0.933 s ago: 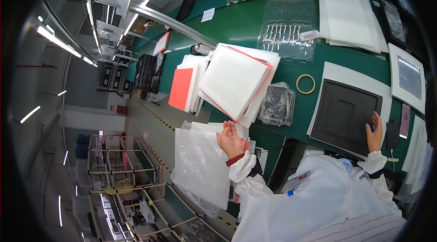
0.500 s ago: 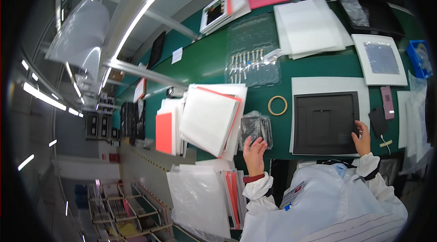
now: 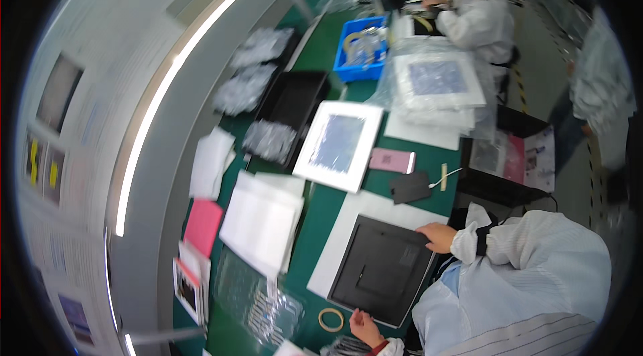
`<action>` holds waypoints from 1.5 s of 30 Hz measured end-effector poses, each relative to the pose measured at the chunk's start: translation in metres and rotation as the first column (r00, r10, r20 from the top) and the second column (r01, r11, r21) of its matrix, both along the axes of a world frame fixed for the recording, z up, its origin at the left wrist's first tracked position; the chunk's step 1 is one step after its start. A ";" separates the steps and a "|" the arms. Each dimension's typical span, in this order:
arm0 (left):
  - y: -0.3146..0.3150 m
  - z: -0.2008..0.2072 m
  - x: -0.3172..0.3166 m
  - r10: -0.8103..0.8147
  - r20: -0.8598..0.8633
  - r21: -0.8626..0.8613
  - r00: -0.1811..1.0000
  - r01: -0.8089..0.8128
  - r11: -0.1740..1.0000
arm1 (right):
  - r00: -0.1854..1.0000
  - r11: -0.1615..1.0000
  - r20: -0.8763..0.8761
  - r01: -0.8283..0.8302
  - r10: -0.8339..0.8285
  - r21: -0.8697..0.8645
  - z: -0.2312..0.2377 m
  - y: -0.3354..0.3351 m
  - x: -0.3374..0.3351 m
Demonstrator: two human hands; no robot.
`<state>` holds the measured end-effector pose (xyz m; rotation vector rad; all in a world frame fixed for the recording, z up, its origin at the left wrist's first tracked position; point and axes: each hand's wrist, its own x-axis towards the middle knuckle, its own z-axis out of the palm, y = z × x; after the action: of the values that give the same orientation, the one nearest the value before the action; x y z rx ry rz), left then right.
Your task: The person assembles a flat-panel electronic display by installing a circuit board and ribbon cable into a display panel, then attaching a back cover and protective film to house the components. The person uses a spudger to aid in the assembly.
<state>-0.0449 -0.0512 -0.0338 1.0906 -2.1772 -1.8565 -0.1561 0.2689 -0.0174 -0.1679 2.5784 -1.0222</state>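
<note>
A flat black rectangular frame [image 3: 382, 265], with a recessed panel and a small slot on its upper face, lies on a white sheet [image 3: 335, 249] at the table's near edge. My right hand [image 3: 439, 237] grips its far right corner, thumb and fingertips at the rim; part of the grip is hidden. By the corner nearest the bottom of the view is my left hand [image 3: 365, 328], fingers loosely apart and half curled, holding nothing. A ring of tan tape [image 3: 331, 320] lies just left of that hand. Clear-wrapped dark pieces [image 3: 345, 346] show partly below it.
Beyond the frame lie a pink phone-like slab [image 3: 392, 160], a dark box with a cable [image 3: 410, 188] and a white frame [image 3: 338, 146]. White foam sheets [image 3: 260, 222], a clear tray of small parts [image 3: 264, 312] and a blue bin [image 3: 362, 50] stand around. A co-worker [image 3: 475, 21] sits farther along.
The view has swung to the right, bringing the blue bin and co-worker into sight. My right hand stays at the black frame's edge; my left hand has come nearer its lower corner.
</note>
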 end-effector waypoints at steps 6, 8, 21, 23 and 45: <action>-0.005 0.014 -0.025 -0.226 0.100 -0.103 0.969 0.236 0.966 | 0.998 0.993 -0.048 0.049 -0.044 0.107 -0.006 -0.008 0.012; 0.013 0.031 -0.034 -0.192 0.092 -0.103 0.977 0.201 0.974 | 0.997 0.991 -0.023 0.071 -0.069 0.110 -0.020 -0.007 0.011; -0.028 -0.012 -0.038 -0.256 0.181 0.210 0.949 0.217 0.953 | 0.991 0.990 0.092 0.085 -0.096 0.114 -0.016 -0.027 0.009; -0.024 -0.004 -0.048 -0.401 0.310 0.079 0.862 0.397 0.914 | 0.991 0.990 -0.033 0.129 -0.127 0.065 -0.025 -0.019 0.012; 0.011 -0.006 -0.014 -0.024 -0.127 -0.048 0.992 0.018 0.999 | 0.922 0.954 -0.385 0.079 0.040 0.288 0.018 0.028 -0.096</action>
<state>-0.0593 -0.0403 -0.0395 0.9175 -2.1572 -1.8195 -0.2524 0.2974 0.0004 -0.2915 3.0624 -0.6378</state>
